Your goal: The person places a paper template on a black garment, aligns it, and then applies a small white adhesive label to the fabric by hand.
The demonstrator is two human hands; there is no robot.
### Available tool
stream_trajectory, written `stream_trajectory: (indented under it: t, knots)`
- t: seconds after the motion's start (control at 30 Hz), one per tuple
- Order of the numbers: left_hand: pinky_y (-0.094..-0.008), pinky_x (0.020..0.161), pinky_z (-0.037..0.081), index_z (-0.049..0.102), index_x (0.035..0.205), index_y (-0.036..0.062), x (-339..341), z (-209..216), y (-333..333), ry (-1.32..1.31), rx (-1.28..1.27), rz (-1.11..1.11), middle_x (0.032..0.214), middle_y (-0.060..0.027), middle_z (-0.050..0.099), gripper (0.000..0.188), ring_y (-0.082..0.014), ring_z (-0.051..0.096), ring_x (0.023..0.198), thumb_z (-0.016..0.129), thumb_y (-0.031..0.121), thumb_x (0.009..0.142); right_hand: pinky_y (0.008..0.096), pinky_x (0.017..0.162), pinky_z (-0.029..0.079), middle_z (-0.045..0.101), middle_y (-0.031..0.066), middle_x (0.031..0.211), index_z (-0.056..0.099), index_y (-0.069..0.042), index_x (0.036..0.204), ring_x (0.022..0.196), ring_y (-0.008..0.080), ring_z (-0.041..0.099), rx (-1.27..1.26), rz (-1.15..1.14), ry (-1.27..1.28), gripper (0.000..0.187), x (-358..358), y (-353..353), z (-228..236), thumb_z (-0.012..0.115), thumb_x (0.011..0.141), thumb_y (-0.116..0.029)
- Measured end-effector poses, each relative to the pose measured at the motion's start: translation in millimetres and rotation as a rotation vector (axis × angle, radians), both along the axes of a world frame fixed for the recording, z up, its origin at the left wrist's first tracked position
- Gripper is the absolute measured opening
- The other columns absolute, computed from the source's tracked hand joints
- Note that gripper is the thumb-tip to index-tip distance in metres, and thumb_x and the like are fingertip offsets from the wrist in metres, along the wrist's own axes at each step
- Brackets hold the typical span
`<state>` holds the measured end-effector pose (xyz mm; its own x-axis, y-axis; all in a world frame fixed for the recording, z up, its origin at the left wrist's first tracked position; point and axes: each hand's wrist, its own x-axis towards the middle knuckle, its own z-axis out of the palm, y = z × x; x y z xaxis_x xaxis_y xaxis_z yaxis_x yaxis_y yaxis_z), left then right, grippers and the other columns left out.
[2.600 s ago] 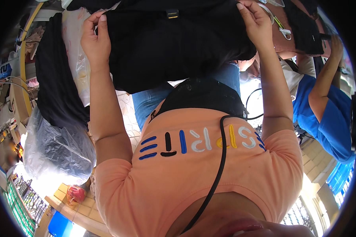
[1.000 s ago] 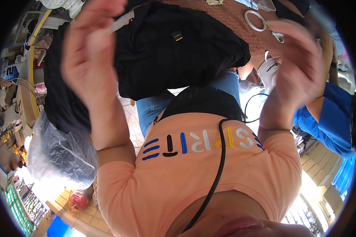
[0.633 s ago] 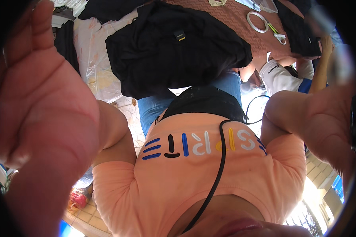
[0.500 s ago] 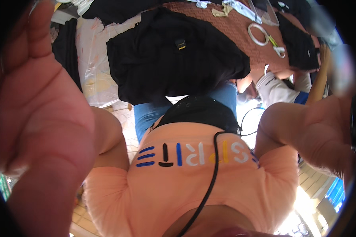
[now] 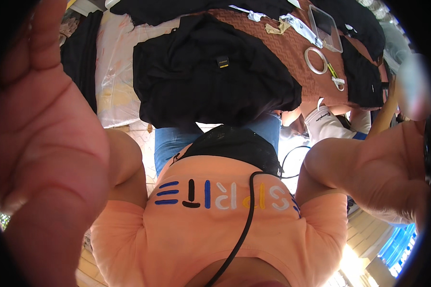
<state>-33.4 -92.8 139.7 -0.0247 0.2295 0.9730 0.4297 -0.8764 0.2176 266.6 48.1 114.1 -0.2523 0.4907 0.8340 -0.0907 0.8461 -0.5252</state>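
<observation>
My left hand (image 5: 52,138) is raised very close to the camera and fills the left side. Its palm shows and its fingers stretch upward, partly cut off by the dark rim; I see nothing in it. At the right rim my right hand (image 5: 390,165) is also raised, its palm and wrist side showing. Most of its fingers are hidden, so whether it holds anything cannot be made out. Beyond both hands, a black garment (image 5: 191,91) with a small dark neck label (image 5: 222,62) lies over the table edge and my lap, touched by neither hand.
On the brown textured cloth (image 5: 292,71) lie a white tape roll (image 5: 315,60), small scissors with a yellow-green part (image 5: 336,78), a clear plastic box (image 5: 326,28) and more black cloth (image 5: 361,71). Another person's white sleeve (image 5: 328,125) is at the right. A black cable (image 5: 246,215) crosses my shirt.
The view has shifted slightly, so the table and garment sit a little lower and more of the far table shows. Both hands stay raised at the sides.
</observation>
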Motion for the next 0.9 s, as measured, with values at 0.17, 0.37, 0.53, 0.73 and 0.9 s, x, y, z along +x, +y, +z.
stream_trajectory:
  t: [0.17, 0.37, 0.53, 0.73, 0.9]
  knots:
    - [-0.028, 0.096, 0.046, 0.068, 0.123, 0.0019, 0.0, 1.2, -0.2, 0.021, -0.009, 0.009, 0.116, -0.0055, 0.072, 0.033, -0.0138, 0.064, 0.107, 0.074, 0.017, 0.095, 0.0384, 0.1, 0.053, 0.071, 0.0207, 0.116, 0.066, 0.008, 0.122, 0.111, 0.0255, 0.068, -0.004, -0.006, -0.009, 0.038, -12.2, 4.3, 2.2, 0.069, 0.099, -0.022]
    - [-0.0279, 0.095, 0.046, 0.069, 0.123, 0.0021, -3.0, 1.5, 1.9, 0.007, -0.006, 0.047, 0.116, -0.0051, 0.072, 0.033, -0.0137, 0.064, 0.107, 0.074, 0.017, 0.095, 0.038, 0.1, 0.053, 0.071, 0.0211, 0.116, 0.066, 0.008, 0.122, 0.111, 0.025, 0.069, -0.026, -0.03, -0.042, 0.037, -20.3, -2.2, 9.9, 0.069, 0.099, -0.021]
    - [-0.0277, 0.095, 0.045, 0.069, 0.123, 0.0023, -27.0, -40.9, 33.1, -0.091, -0.211, 0.261, 0.116, -0.0048, 0.072, 0.033, -0.0136, 0.064, 0.107, 0.075, 0.017, 0.094, 0.0336, 0.092, 0.053, 0.073, 0.0147, 0.107, 0.071, 0.002, 0.114, 0.101, 0.0222, 0.07, -0.158, -0.202, -0.261, 0.027, -34.1, 27.1, -20.9, 0.075, 0.093, -0.015]
    - [-0.0238, 0.083, 0.051, 0.077, 0.116, 0.0081, -57.0, -168.0, 41.1, -0.348, -0.982, 0.374, 0.105, -0.0027, 0.075, 0.022, -0.008, 0.066, 0.095, 0.074, 0.017, 0.096, 0.0347, 0.087, 0.054, 0.074, 0.0103, 0.107, 0.078, -0.008, 0.107, 0.099, 0.0276, 0.07, -0.358, -0.247, -0.649, 0.021, -52.6, 80.3, -150.1, 0.075, 0.093, -0.023]
    - [-0.0281, 0.093, 0.052, 0.076, 0.116, 0.0073, -42.4, -174.7, 40.6, 0.02, -0.982, 0.484, 0.115, -0.0071, 0.075, 0.024, -0.0167, 0.07, 0.105, 0.074, 0.017, 0.095, 0.0369, 0.088, 0.053, 0.074, 0.0102, 0.112, 0.078, -0.009, 0.105, 0.103, 0.0304, 0.069, -0.375, -0.24, -0.742, 0.028, -64.3, 96.6, -170.4, 0.076, 0.091, -0.033]
